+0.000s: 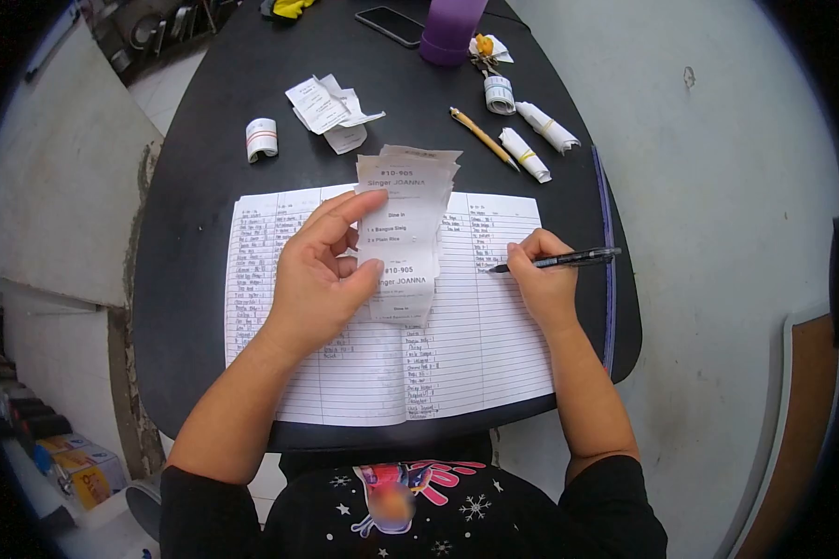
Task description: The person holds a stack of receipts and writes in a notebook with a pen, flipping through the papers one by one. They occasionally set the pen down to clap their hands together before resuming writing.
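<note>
Several receipts [403,224], left hand [322,275]; pen [578,256], right [543,284]

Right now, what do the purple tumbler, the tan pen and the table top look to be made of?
Purple tumbler: probably plastic or coated metal, smooth with a low sheen; the look leaves it open.
Tan pen: likely bamboo or wood barrel, judging by its warm tan color; could be imitation.
Table top: smooth black surface, perhaps laminate or painted board; core not visible.

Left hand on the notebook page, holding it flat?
No, the left hand is holding a stack of printed receipts above the open notebook.
</note>
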Action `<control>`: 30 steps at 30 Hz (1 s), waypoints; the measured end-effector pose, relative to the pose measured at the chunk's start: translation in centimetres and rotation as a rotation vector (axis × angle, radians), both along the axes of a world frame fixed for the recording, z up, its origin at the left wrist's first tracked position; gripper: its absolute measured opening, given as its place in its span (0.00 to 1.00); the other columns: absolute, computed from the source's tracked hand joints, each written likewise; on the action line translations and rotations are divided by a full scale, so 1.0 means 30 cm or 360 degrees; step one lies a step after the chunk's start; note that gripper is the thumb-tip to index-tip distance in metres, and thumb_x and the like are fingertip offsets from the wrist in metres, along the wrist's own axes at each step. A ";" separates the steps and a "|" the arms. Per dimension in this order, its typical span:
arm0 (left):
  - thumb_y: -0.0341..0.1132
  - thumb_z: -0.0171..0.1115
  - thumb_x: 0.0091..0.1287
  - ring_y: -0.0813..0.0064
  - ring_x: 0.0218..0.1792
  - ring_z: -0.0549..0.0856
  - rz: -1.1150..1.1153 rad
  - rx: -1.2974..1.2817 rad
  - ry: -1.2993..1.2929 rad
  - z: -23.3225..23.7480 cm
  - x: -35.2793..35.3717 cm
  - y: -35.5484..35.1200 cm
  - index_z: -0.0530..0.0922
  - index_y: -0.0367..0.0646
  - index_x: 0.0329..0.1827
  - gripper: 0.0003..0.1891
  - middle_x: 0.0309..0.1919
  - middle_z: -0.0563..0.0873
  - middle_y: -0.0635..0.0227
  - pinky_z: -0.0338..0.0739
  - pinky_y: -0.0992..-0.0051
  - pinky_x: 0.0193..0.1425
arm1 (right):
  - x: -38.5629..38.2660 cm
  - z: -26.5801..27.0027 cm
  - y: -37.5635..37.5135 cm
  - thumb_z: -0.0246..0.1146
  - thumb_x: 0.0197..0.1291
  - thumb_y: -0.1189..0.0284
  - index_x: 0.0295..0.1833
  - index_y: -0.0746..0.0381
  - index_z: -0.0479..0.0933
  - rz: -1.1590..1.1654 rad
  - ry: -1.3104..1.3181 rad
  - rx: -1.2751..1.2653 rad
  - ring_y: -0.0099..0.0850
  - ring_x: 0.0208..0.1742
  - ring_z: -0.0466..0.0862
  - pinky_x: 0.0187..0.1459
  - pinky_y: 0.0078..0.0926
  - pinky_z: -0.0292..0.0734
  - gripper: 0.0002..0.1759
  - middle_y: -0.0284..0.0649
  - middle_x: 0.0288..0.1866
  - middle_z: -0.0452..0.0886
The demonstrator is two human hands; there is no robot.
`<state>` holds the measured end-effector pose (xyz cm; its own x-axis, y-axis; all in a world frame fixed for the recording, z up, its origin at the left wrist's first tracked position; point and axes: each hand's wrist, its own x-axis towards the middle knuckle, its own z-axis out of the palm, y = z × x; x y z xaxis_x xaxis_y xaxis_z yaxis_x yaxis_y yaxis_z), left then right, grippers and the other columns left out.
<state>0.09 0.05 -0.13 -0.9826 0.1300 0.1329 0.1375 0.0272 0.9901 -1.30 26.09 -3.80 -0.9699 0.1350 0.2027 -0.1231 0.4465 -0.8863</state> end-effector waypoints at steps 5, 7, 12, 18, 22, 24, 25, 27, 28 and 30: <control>0.17 0.58 0.51 0.68 0.55 0.80 -0.0027 0.0021 -0.0022 0.005 -0.002 -0.004 0.72 0.37 0.63 0.31 0.63 0.71 0.56 0.82 0.71 0.57 | 0.004 -0.003 0.016 0.65 0.51 0.77 0.19 0.63 0.67 -0.0096 -0.0081 -0.0053 0.18 0.21 0.67 0.25 0.21 0.61 0.14 0.31 0.17 0.70; 0.17 0.58 0.51 0.68 0.55 0.80 -0.0033 0.0036 -0.0022 0.003 -0.003 -0.003 0.72 0.37 0.63 0.31 0.63 0.71 0.56 0.81 0.72 0.58 | 0.002 -0.004 0.011 0.65 0.51 0.77 0.19 0.63 0.67 -0.0081 -0.0034 -0.0001 0.18 0.22 0.67 0.25 0.21 0.61 0.14 0.31 0.17 0.70; 0.17 0.57 0.51 0.68 0.55 0.80 -0.0023 0.0023 -0.0026 0.004 -0.002 0.000 0.72 0.37 0.63 0.31 0.63 0.71 0.56 0.81 0.72 0.58 | 0.003 -0.008 0.016 0.65 0.51 0.77 0.19 0.63 0.67 -0.0038 -0.0019 0.0023 0.18 0.22 0.67 0.25 0.21 0.61 0.14 0.31 0.18 0.70; 0.17 0.57 0.51 0.69 0.55 0.80 -0.0023 0.0014 -0.0020 0.002 -0.001 0.001 0.72 0.37 0.63 0.31 0.63 0.71 0.56 0.81 0.72 0.58 | 0.006 0.003 0.012 0.64 0.52 0.78 0.19 0.63 0.67 -0.0038 0.0013 0.0042 0.18 0.22 0.67 0.25 0.21 0.61 0.14 0.31 0.18 0.70; 0.16 0.57 0.52 0.76 0.49 0.77 -0.0030 0.0071 0.0019 -0.010 -0.003 0.001 0.73 0.38 0.63 0.30 0.62 0.72 0.61 0.82 0.79 0.51 | 0.000 -0.004 0.019 0.64 0.52 0.78 0.19 0.63 0.67 -0.0065 -0.0044 -0.0023 0.18 0.22 0.67 0.25 0.21 0.61 0.14 0.31 0.17 0.70; 0.16 0.57 0.52 0.80 0.47 0.76 -0.0031 0.0087 0.0022 -0.010 -0.002 0.003 0.74 0.39 0.63 0.30 0.62 0.72 0.63 0.83 0.82 0.48 | 0.000 -0.002 0.018 0.64 0.51 0.78 0.19 0.63 0.67 -0.0068 -0.0032 -0.0020 0.18 0.21 0.67 0.25 0.21 0.61 0.14 0.31 0.17 0.70; 0.16 0.57 0.52 0.80 0.47 0.76 -0.0028 0.0079 0.0011 -0.005 0.000 0.004 0.74 0.39 0.63 0.30 0.62 0.72 0.63 0.83 0.82 0.48 | 0.002 0.001 0.014 0.64 0.51 0.78 0.19 0.63 0.67 -0.0049 0.0016 0.0018 0.18 0.21 0.67 0.25 0.21 0.61 0.14 0.31 0.17 0.70; 0.16 0.57 0.52 0.80 0.47 0.76 -0.0026 0.0071 0.0003 -0.002 0.001 0.006 0.73 0.39 0.63 0.30 0.62 0.72 0.63 0.82 0.82 0.48 | 0.002 0.003 0.013 0.64 0.51 0.78 0.19 0.63 0.66 -0.0024 0.0068 0.0056 0.18 0.21 0.67 0.25 0.21 0.61 0.14 0.31 0.16 0.69; 0.16 0.57 0.52 0.80 0.47 0.76 -0.0025 0.0069 0.0004 -0.003 0.001 0.005 0.73 0.39 0.63 0.30 0.62 0.71 0.63 0.82 0.82 0.48 | 0.002 0.000 0.015 0.64 0.51 0.78 0.19 0.63 0.66 -0.0017 0.0071 0.0053 0.18 0.21 0.67 0.25 0.21 0.61 0.14 0.31 0.17 0.69; 0.16 0.57 0.52 0.80 0.47 0.76 -0.0023 0.0069 0.0007 -0.004 0.000 0.004 0.73 0.39 0.63 0.30 0.62 0.71 0.63 0.82 0.82 0.48 | 0.002 0.000 0.017 0.64 0.51 0.79 0.19 0.63 0.66 -0.0010 0.0073 0.0044 0.18 0.21 0.67 0.24 0.21 0.61 0.14 0.30 0.17 0.69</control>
